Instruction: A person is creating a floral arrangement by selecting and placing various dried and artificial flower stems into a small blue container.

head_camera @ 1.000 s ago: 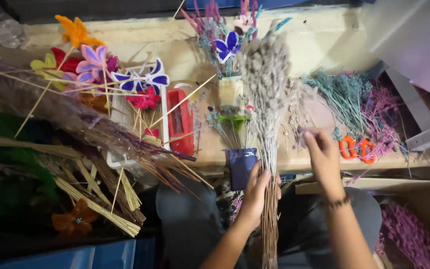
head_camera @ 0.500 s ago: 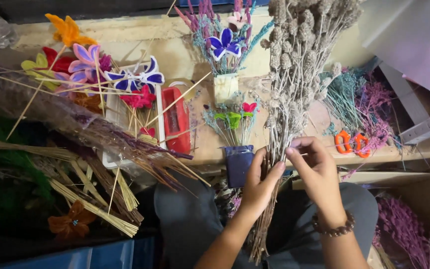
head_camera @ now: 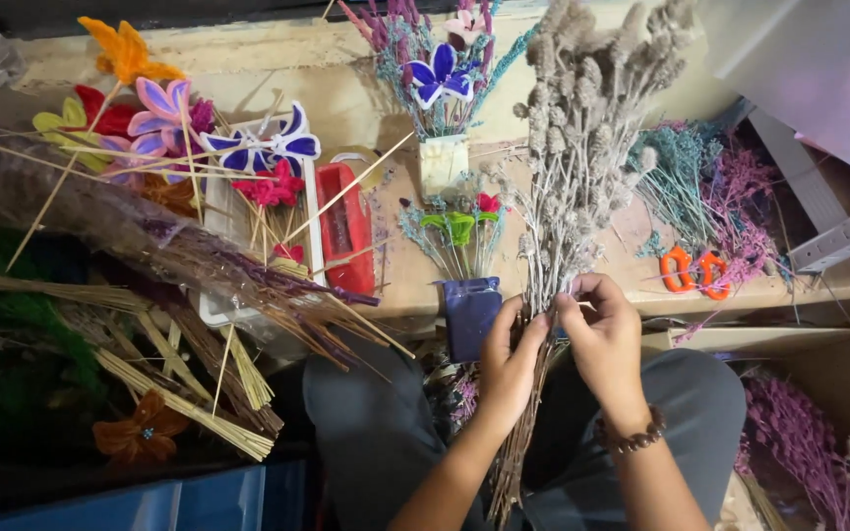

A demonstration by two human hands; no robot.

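Dried bunch (head_camera: 582, 167) runs near-to-far; left hand (head_camera: 511, 356) and right hand (head_camera: 604, 332) both closed around its stems.

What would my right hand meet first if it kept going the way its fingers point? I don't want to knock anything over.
Your right hand points left into the grey dried-flower bundle it already touches; beyond the stems lies your left hand. Depth is unclear.

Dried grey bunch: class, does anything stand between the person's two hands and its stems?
Nothing visible does. The left hand wraps the stems of the dried bunch and the right hand pinches them just above, both in direct contact. The blue pot sits beside the left hand, not between.
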